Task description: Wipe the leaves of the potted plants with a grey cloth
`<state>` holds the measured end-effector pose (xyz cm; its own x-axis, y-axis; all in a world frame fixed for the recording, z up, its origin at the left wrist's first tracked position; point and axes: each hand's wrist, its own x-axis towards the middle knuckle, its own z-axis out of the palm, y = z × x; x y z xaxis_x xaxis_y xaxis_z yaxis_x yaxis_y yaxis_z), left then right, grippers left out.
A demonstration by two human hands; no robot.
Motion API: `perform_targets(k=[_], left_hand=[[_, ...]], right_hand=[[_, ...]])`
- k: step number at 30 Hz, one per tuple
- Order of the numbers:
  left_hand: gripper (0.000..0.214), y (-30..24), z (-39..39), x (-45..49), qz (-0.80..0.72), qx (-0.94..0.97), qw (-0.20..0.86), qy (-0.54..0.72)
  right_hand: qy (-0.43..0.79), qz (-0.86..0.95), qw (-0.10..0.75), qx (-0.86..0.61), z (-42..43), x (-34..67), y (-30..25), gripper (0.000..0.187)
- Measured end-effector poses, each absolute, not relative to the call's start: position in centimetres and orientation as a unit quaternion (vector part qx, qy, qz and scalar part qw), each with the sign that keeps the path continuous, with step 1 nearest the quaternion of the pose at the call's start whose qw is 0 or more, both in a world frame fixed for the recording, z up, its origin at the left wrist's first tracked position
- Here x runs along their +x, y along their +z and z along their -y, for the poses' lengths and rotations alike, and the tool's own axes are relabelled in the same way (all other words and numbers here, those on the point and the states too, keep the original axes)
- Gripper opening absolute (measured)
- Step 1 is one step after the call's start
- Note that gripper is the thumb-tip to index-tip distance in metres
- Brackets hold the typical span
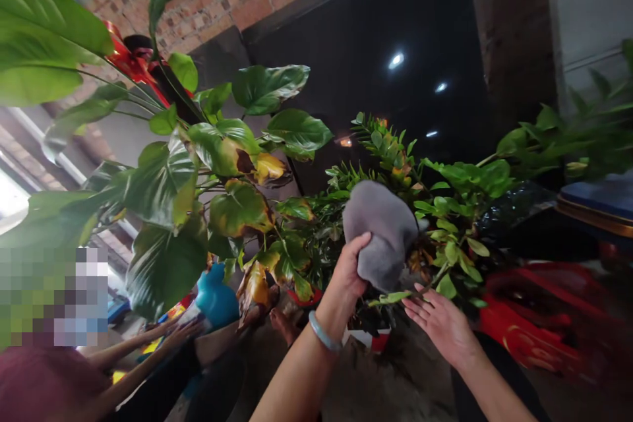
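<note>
Gripping a grey cloth [383, 227], my left hand [350, 270] has it bunched under the thumb, up in front of the green plants, as my head view shows! A pale bracelet [324, 334] circles that wrist. Over on the other side, my right hand [438, 320] is spread open, palm up, its fingertips at a low leafy stem [394, 298] (whether they press on it, I can't tell). To the left stands a big broad-leaved plant [242, 211], some leaves browned, with a person in a maroon top [49, 379] below it; a red container [534, 333] sits at the right!
</note>
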<state>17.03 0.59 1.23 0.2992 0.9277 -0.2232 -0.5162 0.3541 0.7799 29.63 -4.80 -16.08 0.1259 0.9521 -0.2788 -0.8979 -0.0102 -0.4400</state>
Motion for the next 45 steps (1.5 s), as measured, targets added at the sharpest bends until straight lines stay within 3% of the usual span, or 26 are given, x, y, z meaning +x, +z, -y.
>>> perform_targets(k=[4,11,14,19,22,28,31,36,41,45], left_hand=[[0.009,0.5,-2.6,18.2,-0.369,0.305,0.709,0.518],[0.023,-7.8,2.6,14.2,-0.458,0.344,0.764,0.297],[0.031,-5.1,2.8,13.5,-0.414,0.365,0.767,0.326],[0.04,0.7,-0.5,14.2,-0.321,0.369,0.72,0.492],[0.037,-1.1,-0.5,14.1,-0.364,0.35,0.707,0.495],[0.044,-6.0,4.0,12.0,-0.418,0.404,0.746,0.325],[0.044,-3.2,3.5,11.5,-0.385,0.426,0.736,0.36],[0.037,0.2,-0.1,11.8,-0.353,0.336,0.694,0.53],[0.03,-5.1,2.0,11.4,-0.476,0.33,0.694,0.428],[0.031,-5.6,4.7,9.8,-0.454,0.303,0.738,0.397]], right_hand=[[0.654,0.022,0.702,-0.281,4.9,29.3,-15.3,0.02],[0.666,-0.013,0.677,-0.313,4.9,29.7,-15.2,0.019],[0.656,-0.012,0.689,-0.309,4.8,29.6,-15.3,0.018],[0.65,0.02,0.693,-0.31,4.8,29.6,-15.5,0.023],[0.65,0.027,0.694,-0.31,4.9,29.7,-15.5,0.021],[0.659,0.025,0.685,-0.311,5.0,29.6,-15.6,0.02],[0.649,0.026,0.694,-0.31,5.1,29.5,-15.4,0.019],[0.655,0.019,0.684,-0.321,5.1,29.6,-14.9,0.013],[0.66,0.031,0.685,-0.306,4.9,29.9,-15.7,0.016],[0.664,0.049,0.683,-0.299,4.7,30.2,-16.6,0.023]])
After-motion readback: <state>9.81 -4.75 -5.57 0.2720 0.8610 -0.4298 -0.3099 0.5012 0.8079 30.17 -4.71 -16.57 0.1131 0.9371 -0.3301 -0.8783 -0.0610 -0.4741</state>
